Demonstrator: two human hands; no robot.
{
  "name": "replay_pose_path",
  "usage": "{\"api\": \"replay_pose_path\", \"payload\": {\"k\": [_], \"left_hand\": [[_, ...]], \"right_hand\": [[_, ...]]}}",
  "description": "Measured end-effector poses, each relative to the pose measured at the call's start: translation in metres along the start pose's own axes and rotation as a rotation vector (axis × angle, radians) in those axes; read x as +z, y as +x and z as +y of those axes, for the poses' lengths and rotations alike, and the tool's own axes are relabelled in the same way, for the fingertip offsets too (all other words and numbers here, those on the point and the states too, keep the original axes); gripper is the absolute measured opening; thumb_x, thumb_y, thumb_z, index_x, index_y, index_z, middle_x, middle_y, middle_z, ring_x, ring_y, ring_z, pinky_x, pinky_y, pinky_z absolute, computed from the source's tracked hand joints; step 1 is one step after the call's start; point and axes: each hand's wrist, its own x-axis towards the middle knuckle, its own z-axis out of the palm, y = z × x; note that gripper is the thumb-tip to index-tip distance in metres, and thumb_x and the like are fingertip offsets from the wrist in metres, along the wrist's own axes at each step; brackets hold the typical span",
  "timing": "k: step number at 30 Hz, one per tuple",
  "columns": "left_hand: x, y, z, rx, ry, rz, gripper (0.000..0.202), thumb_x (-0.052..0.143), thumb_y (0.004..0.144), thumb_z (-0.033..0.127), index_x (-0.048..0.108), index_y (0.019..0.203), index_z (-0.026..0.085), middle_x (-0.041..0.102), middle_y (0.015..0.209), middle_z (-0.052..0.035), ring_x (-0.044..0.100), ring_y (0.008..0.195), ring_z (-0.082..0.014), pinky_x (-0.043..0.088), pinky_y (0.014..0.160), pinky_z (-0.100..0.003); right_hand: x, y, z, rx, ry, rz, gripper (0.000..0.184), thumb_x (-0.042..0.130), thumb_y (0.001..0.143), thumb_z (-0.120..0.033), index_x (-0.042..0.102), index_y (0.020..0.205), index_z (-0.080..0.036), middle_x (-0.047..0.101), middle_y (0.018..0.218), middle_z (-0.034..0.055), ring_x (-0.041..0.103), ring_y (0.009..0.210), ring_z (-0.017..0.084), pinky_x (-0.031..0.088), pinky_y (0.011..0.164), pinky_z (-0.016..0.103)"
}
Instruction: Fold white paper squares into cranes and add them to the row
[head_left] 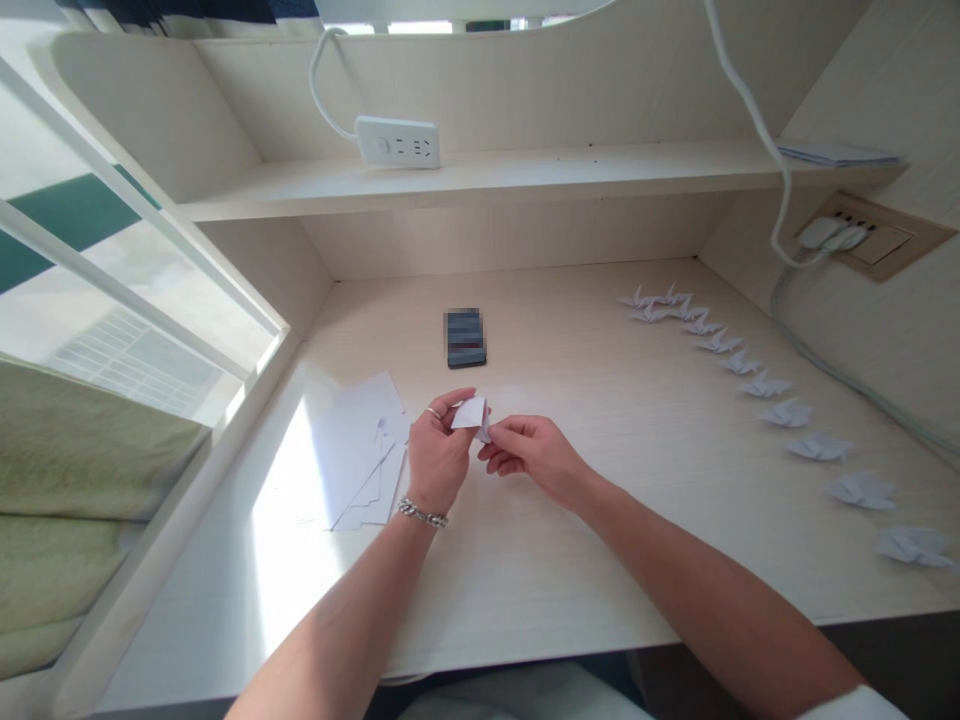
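Note:
My left hand [436, 455] and my right hand [529, 452] meet above the middle of the pale wooden desk [570, 560]. Both pinch a small folded piece of white paper [471, 413] between their fingertips. The left hand wears a ring and a bead bracelet at the wrist. Just left of the hands lies a loose stack of white paper sheets [358, 450]. A row of several folded white paper cranes [765, 385] runs along the desk's right side, from the back toward the front edge.
A dark phone [466, 338] lies flat behind the hands. A white power strip [397, 141] sits on the shelf above, its cable hanging. A wall socket [862, 237] with plugs is at right. A metal rail and green bedding [67, 480] border the left.

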Motion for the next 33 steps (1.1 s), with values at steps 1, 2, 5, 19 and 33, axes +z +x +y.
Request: {"api": "replay_pose_path", "payload": {"k": [1,2,5,19,33], "left_hand": [[0.0,0.0,0.0,-0.003,0.003,-0.002,0.037,0.072,0.068,0.017,0.066,0.104,0.015,0.074,0.087,-0.0072,0.069,0.082,-0.019,0.054,0.076,-0.031],[0.0,0.0,0.001,-0.006,0.002,-0.003,0.036,0.072,0.068,0.017,0.066,0.104,0.015,0.073,0.087,-0.0071,0.069,0.081,-0.0188,0.054,0.075,-0.031],[-0.002,0.001,0.0,-0.01,-0.043,-0.003,0.037,0.072,0.069,0.019,0.065,0.105,0.015,0.072,0.086,-0.0067,0.068,0.076,-0.0173,0.053,0.074,-0.031],[0.002,-0.008,0.001,0.111,0.09,-0.261,0.034,0.066,0.078,0.018,0.064,0.111,0.016,0.073,0.089,-0.0063,0.067,0.076,-0.0158,0.052,0.068,-0.026],[0.002,-0.009,0.003,0.151,0.129,-0.212,0.014,0.072,0.073,0.02,0.07,0.085,0.015,0.073,0.08,-0.0044,0.067,0.07,-0.0149,0.054,0.064,-0.025]], "right_hand": [[0.001,0.0,0.001,-0.008,-0.051,0.008,0.031,0.073,0.072,-0.046,0.067,0.073,-0.016,0.071,0.072,0.0059,0.063,0.058,0.012,0.049,0.057,0.025],[0.001,0.0,0.002,-0.015,-0.101,0.01,0.029,0.074,0.071,-0.044,0.066,0.072,-0.016,0.07,0.069,0.0049,0.062,0.057,0.012,0.049,0.056,0.025],[-0.002,0.0,0.003,-0.026,-0.214,-0.04,0.021,0.073,0.072,-0.036,0.065,0.07,-0.016,0.069,0.067,0.0043,0.062,0.057,0.012,0.048,0.055,0.024],[-0.014,0.004,0.002,-0.456,-0.274,0.238,0.014,0.07,0.075,-0.025,0.075,0.087,-0.021,0.071,0.086,0.0039,0.063,0.072,0.015,0.05,0.061,0.027],[-0.021,0.007,0.001,-0.402,-0.191,0.204,0.014,0.074,0.069,-0.022,0.074,0.083,-0.019,0.07,0.075,0.0019,0.061,0.065,0.014,0.05,0.057,0.026]]}}
